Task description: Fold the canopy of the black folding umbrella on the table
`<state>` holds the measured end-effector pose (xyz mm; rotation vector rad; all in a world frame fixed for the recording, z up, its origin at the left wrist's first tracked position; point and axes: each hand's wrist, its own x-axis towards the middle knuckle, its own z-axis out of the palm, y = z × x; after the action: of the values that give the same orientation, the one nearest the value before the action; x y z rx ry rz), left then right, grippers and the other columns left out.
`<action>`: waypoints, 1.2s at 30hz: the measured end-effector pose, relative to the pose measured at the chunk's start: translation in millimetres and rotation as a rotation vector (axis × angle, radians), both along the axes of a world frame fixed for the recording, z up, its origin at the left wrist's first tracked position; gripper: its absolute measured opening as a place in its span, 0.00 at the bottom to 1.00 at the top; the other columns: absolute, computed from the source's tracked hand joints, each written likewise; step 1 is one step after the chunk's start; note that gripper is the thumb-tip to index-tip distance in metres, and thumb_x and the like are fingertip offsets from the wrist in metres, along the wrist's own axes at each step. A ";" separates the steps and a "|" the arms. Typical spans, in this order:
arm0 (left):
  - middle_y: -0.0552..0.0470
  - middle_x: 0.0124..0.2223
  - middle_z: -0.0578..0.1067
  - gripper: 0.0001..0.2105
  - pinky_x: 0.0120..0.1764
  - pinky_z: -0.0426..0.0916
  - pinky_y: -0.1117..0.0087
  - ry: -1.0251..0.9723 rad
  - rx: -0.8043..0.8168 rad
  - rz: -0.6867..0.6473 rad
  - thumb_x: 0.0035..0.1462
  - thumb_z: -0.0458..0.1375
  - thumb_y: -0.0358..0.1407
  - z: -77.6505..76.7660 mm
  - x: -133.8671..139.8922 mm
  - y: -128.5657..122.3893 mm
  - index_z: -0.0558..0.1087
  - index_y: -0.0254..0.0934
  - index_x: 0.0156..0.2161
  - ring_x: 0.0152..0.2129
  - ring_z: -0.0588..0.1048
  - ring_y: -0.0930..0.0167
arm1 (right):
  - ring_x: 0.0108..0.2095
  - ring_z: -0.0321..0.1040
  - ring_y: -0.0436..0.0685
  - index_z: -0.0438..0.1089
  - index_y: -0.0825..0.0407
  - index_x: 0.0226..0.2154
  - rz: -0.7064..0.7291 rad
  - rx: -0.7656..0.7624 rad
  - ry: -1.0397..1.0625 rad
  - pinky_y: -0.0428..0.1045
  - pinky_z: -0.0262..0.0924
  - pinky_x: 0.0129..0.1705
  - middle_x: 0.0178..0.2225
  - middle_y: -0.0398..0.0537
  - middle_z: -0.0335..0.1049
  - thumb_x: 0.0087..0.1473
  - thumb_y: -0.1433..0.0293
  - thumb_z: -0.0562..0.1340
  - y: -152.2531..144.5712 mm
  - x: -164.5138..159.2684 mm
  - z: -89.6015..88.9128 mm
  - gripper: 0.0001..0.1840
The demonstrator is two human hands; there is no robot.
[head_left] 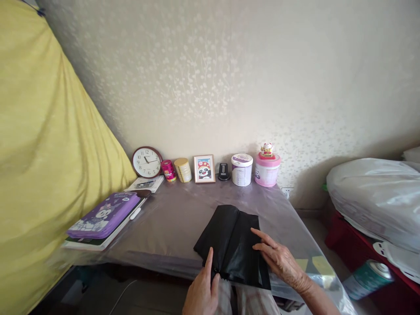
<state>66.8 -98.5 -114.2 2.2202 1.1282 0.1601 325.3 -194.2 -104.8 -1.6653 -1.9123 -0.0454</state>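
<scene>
A black plastic bag (234, 245), with creases and a fold line down its middle, lies on the near edge of the table, its lower edge reaching over the side. My left hand (202, 291) is at the bag's lower left edge, the index finger stretched out over it and the thumb apart; its other fingers are hidden. On the bag's right side rests my right hand (280, 260), with its fingers stretched and apart on the plastic. A small gathered part of the bag shows near the left thumb.
A plastic-covered table (170, 218) bears a purple panda case (103, 216) on books at left. Along the wall stand a clock (147, 162), cans, a framed panda picture (204, 169) and a pink tub (267, 171). A spray can (369, 278) stands right.
</scene>
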 end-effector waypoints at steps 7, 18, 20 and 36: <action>0.43 0.58 0.64 0.31 0.50 0.60 0.73 -0.115 -0.029 -0.001 0.58 0.43 0.37 -2.5 -2.0 2.3 0.38 0.32 0.64 0.52 0.67 0.69 | 0.50 0.65 0.54 0.65 0.49 0.40 -0.017 0.109 0.096 0.48 0.63 0.48 0.56 0.53 0.59 0.60 0.72 0.47 26.8 -14.4 29.4 0.13; 0.44 0.52 0.71 0.34 0.47 0.62 0.74 -0.102 -0.097 0.005 0.55 0.47 0.34 -0.6 -0.7 10.9 0.39 0.32 0.64 0.48 0.70 0.68 | 0.47 0.66 0.52 0.64 0.49 0.39 0.031 0.302 0.165 0.47 0.64 0.46 0.52 0.54 0.62 0.61 0.72 0.47 110.2 -53.3 35.1 0.11; 0.43 0.53 0.70 0.34 0.47 0.62 0.73 -0.035 -0.104 0.003 0.56 0.46 0.34 1.0 0.2 9.2 0.37 0.32 0.64 0.48 0.70 0.67 | 0.45 0.67 0.52 0.64 0.49 0.39 0.018 0.303 0.152 0.46 0.64 0.45 0.51 0.53 0.62 0.61 0.71 0.47 120.9 -59.0 30.2 0.12; 0.40 0.56 0.66 0.40 0.44 0.65 0.70 0.160 -0.114 0.011 0.53 0.49 0.32 4.6 11.1 9.5 0.27 0.34 0.63 0.43 0.73 0.63 | 0.39 0.71 0.54 0.65 0.50 0.39 -0.037 0.118 -0.123 0.49 0.69 0.36 0.55 0.55 0.59 0.60 0.73 0.47 149.7 -77.1 8.2 0.13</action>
<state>77.9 -89.0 -109.6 2.1560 1.2044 -0.0772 248.2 -44.5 -96.6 -1.6522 -1.9287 -0.2759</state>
